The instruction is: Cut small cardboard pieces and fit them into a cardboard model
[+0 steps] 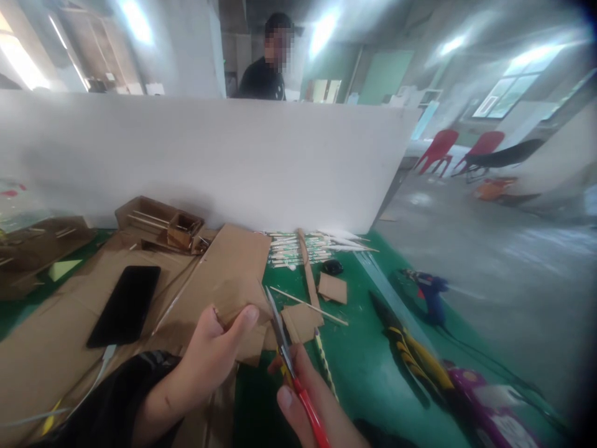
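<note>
Toward the near edge of the bench [368, 381], the left hand [215, 348] pinches cardboard [245, 294]; the right hand [326, 399] grips scissors [286, 354] at its right side.

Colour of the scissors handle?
The visible scissors handle is red; shows best in the head view.

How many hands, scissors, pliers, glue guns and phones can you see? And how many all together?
Hands: 2 (left hand, right hand)
Scissors: 1 pair
Pliers: 1 pair
Glue gun: 1
Phone: 1
Total: 6
</note>
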Action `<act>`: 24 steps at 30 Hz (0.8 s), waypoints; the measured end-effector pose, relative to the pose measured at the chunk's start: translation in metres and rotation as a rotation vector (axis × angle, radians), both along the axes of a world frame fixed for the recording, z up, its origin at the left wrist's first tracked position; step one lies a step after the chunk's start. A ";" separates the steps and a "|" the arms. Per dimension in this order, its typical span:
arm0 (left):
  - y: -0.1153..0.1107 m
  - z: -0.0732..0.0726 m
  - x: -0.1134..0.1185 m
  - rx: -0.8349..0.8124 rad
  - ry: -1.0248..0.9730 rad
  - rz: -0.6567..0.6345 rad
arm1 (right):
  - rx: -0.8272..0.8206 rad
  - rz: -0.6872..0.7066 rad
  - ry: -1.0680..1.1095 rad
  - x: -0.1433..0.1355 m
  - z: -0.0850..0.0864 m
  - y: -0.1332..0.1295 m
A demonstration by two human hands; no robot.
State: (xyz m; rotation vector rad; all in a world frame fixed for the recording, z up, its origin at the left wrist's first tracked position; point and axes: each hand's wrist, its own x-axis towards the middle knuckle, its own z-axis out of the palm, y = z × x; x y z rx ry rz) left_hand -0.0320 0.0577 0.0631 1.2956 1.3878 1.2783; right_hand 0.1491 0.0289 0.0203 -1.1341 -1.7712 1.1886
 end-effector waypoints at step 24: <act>0.000 -0.009 0.002 -0.005 -0.038 0.015 | -0.027 -0.086 0.031 -0.005 0.005 -0.002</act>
